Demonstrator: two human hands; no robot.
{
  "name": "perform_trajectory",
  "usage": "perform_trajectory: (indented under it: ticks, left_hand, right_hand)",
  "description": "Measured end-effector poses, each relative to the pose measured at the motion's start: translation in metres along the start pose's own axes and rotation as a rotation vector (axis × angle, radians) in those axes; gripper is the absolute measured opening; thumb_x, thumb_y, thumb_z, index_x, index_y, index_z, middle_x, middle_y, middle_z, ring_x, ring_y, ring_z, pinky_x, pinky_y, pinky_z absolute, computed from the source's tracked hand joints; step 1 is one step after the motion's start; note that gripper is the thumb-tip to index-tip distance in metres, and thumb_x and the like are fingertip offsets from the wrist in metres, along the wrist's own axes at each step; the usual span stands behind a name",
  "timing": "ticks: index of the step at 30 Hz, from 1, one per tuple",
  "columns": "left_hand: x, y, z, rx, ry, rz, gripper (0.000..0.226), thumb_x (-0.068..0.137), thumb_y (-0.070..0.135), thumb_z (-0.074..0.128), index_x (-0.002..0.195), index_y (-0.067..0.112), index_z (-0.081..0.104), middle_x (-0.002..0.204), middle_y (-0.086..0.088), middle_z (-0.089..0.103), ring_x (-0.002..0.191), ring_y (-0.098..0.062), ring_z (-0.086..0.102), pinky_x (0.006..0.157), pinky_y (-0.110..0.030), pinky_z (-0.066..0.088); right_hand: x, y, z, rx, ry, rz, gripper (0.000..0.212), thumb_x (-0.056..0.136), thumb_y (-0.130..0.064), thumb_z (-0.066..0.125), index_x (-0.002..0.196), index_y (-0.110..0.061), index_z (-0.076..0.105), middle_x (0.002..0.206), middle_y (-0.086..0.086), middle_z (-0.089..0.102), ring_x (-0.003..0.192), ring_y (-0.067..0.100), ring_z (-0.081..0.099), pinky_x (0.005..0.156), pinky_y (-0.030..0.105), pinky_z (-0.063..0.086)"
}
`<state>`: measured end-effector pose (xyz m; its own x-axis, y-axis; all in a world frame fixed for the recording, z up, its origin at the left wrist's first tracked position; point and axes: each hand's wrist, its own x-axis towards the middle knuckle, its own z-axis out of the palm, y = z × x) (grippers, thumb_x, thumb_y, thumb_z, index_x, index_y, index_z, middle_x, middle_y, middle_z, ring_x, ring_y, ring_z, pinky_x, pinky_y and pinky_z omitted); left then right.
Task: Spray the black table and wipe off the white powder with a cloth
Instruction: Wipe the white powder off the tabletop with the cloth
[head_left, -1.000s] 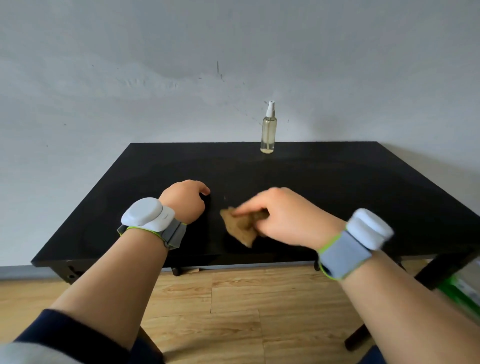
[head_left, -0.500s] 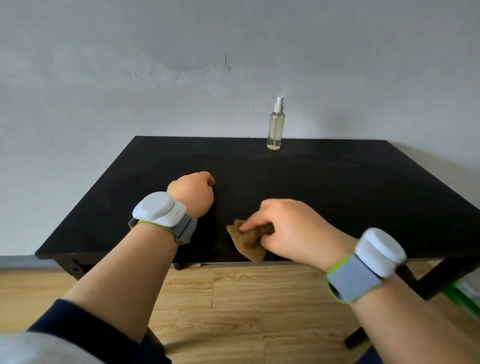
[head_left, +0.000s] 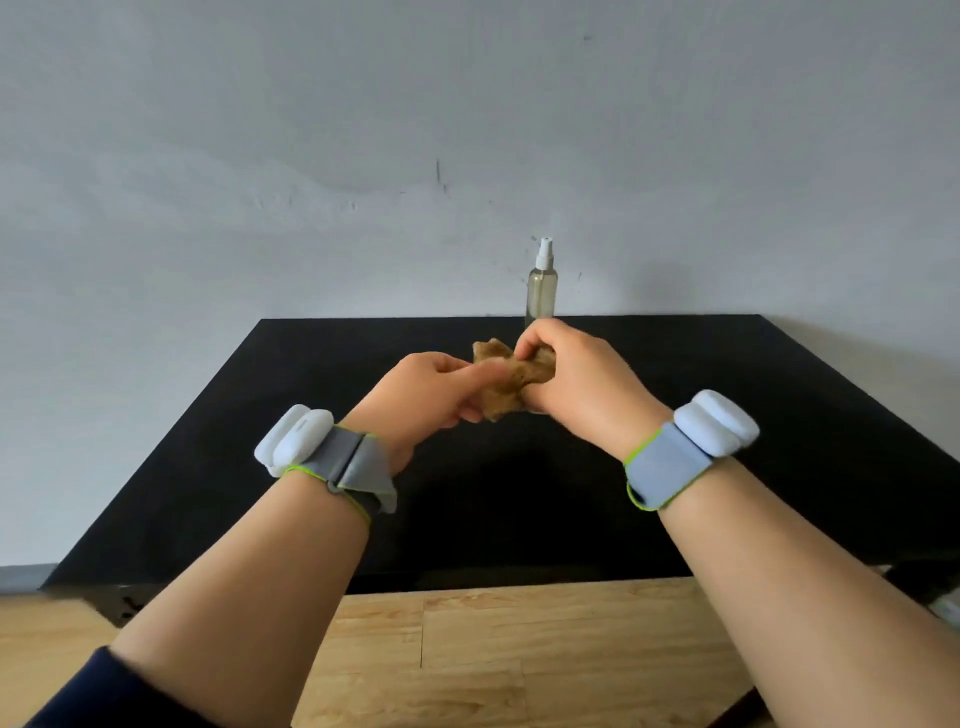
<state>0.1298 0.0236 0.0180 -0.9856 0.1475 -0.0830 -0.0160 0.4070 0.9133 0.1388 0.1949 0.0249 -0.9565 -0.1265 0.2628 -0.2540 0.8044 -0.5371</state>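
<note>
Over matte black table (head_left: 779, 415), both hands (head_left: 509, 387) seemingly clamped on crumpled brown cloth (head_left: 511, 374).

Both hands, left (head_left: 423, 397) and right (head_left: 582, 384), have lifted the cloth (head_left: 506, 382) off the table (head_left: 779, 415).

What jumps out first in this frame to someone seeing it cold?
Both hands, left hand and right hand, meet at the centre of the frame, raised above the black table and gripping a crumpled brown cloth between them. Each wrist carries a grey strap with a white device. Behind them a clear spray bottle stands upright at the table's far edge by the wall; no white powder shows on the tabletop.
</note>
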Motion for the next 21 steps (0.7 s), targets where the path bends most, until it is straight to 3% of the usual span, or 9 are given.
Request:
perform_trajectory:
  ticks: [2,4,7,9,11,14,16,18,21]
  left_hand:
    - [0.016,0.002,0.000,-0.062,0.071,-0.012,0.023,0.084,0.024,0.071,0.103,0.011,0.068,0.089,-0.007,0.076,0.074,-0.015,0.068,0.063,-0.019,0.053]
    - [0.033,0.001,-0.002,-0.169,0.129,-0.040,0.025,0.083,0.010,0.070,0.107,0.006,0.066,0.089,-0.011,0.073,0.071,-0.018,0.066,0.063,-0.022,0.053]
    - [0.066,-0.001,-0.006,-0.302,0.201,-0.081,0.024,0.084,0.004,0.068,0.107,0.006,0.062,0.088,-0.010,0.069,0.069,-0.019,0.064,0.071,-0.030,0.053]
    - [0.093,-0.006,-0.008,-0.346,0.230,-0.113,0.024,0.084,0.002,0.067,0.107,0.008,0.060,0.082,-0.007,0.067,0.066,-0.018,0.062,0.069,-0.031,0.051]
    - [0.112,-0.013,-0.009,-0.361,0.242,-0.149,0.025,0.084,0.002,0.067,0.108,0.008,0.059,0.082,-0.006,0.066,0.065,-0.017,0.062,0.068,-0.031,0.051]
    - [0.148,-0.022,-0.006,-0.328,0.277,-0.185,0.029,0.083,0.005,0.068,0.111,0.005,0.062,0.092,-0.012,0.068,0.071,-0.021,0.063,0.068,-0.033,0.053]
    - [0.166,-0.027,-0.005,-0.238,0.339,-0.185,0.033,0.079,0.010,0.072,0.111,0.006,0.064,0.098,-0.013,0.070,0.082,-0.025,0.067,0.077,-0.035,0.057]
    - [0.184,-0.032,-0.006,-0.110,0.380,-0.178,0.032,0.075,0.017,0.074,0.105,0.011,0.067,0.097,-0.011,0.072,0.087,-0.028,0.070,0.085,-0.040,0.057]
    - [0.201,-0.032,-0.008,0.098,0.399,-0.156,0.008,0.074,0.015,0.069,0.075,0.019,0.062,0.077,-0.005,0.067,0.071,-0.024,0.060,0.076,-0.033,0.057]
  right_hand:
    - [0.019,0.002,0.003,0.014,-0.001,-0.002,0.028,0.079,-0.015,0.071,0.100,-0.029,0.058,0.092,-0.005,0.063,0.070,0.005,0.055,0.052,0.018,0.035]
    - [0.033,0.006,0.005,0.087,0.009,0.005,0.031,0.080,-0.021,0.073,0.108,-0.029,0.062,0.103,-0.004,0.063,0.083,0.009,0.059,0.058,0.013,0.037]
    - [0.059,0.022,0.011,0.240,0.048,0.086,0.052,0.084,-0.032,0.073,0.133,-0.031,0.056,0.131,-0.003,0.056,0.117,0.016,0.056,0.082,0.014,0.040]
    - [0.078,0.031,0.016,0.346,0.016,0.175,0.064,0.086,-0.036,0.070,0.144,-0.036,0.043,0.140,-0.002,0.052,0.122,0.021,0.056,0.096,0.023,0.044]
    - [0.091,0.036,0.024,0.526,0.004,0.251,0.065,0.088,-0.028,0.070,0.145,-0.037,0.040,0.125,0.008,0.064,0.104,0.030,0.068,0.091,0.036,0.056]
    - [0.119,0.043,0.039,0.564,0.071,0.276,0.054,0.087,-0.014,0.068,0.137,-0.028,0.055,0.097,0.014,0.073,0.090,0.034,0.072,0.085,0.042,0.059]
    - [0.138,0.048,0.050,0.496,0.085,0.289,0.046,0.084,-0.013,0.068,0.128,-0.023,0.064,0.102,0.008,0.073,0.093,0.029,0.070,0.091,0.038,0.055]
    - [0.153,0.051,0.058,0.424,0.047,0.302,0.044,0.085,-0.012,0.065,0.128,-0.022,0.064,0.100,0.003,0.067,0.088,0.022,0.064,0.084,0.025,0.049]
    - [0.167,0.054,0.065,0.318,0.001,0.305,0.046,0.090,-0.013,0.060,0.136,-0.019,0.056,0.116,0.004,0.065,0.099,0.023,0.063,0.075,0.019,0.039]
